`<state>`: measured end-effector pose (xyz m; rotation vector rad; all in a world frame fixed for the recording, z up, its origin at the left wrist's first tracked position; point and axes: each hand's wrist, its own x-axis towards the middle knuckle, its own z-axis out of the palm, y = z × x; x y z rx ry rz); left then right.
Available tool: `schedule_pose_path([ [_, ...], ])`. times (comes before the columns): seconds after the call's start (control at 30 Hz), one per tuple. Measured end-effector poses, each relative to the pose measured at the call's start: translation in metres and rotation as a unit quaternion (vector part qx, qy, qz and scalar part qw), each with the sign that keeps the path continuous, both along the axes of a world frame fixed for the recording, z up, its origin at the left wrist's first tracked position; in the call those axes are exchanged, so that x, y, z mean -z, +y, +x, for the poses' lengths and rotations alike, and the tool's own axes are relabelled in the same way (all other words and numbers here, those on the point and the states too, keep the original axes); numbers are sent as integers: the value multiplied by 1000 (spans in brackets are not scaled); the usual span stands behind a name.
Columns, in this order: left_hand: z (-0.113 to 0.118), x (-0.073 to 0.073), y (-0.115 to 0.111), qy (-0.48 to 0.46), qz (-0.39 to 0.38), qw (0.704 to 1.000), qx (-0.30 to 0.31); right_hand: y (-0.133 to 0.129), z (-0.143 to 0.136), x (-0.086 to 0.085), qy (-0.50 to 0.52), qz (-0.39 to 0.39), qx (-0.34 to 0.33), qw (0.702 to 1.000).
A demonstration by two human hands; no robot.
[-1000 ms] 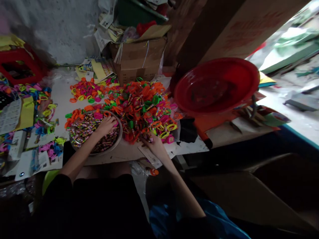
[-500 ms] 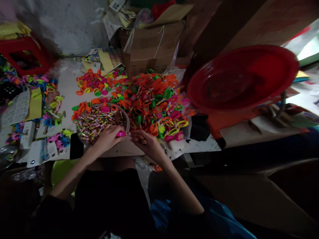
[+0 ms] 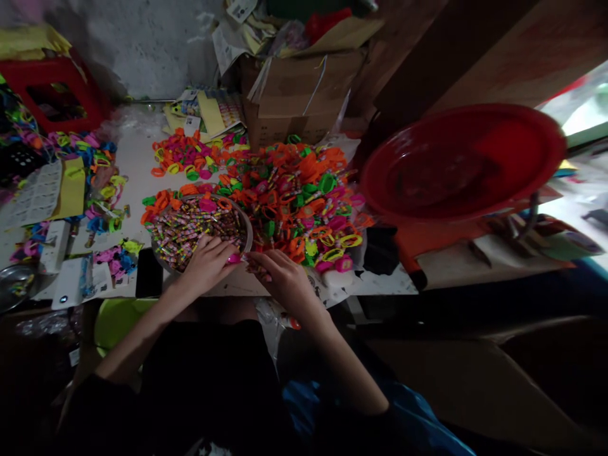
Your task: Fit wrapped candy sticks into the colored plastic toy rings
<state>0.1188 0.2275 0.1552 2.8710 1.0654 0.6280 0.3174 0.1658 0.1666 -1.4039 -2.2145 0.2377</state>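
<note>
Left hand: pinches a pink plastic piece, left of frame centre
Right hand: grips small patterned tubes, just beside that piece
Round bowl: left of centre, holding more tubes

The left hand is hiding part of a pink piece and the bowl. The right hand is partly covering patterned bits too tiny to tell. The left edge is cutting off a shiny dish. A white sheet is looking too blurry to read.
</note>
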Motion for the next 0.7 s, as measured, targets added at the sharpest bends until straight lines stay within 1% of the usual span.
schedule_pose_path([
  [0.17,-2,2,-4,35,33,999,5,-3,-6,-9,-73,1,-19,997],
  [0.3,-4,4,-6,48,36,998,15,-1,-6,-8,-84,-19,-54,995],
  [0.47,-7,9,-8,64,46,996,39,2,-2,-2,-53,-47,-95,993],
  [0.6,-11,13,-9,68,15,996,58,3,1,-1,-9,-81,-128,988],
  [0.7,-13,20,-10,67,-26,995,68,3,1,0,5,-108,-145,983],
])
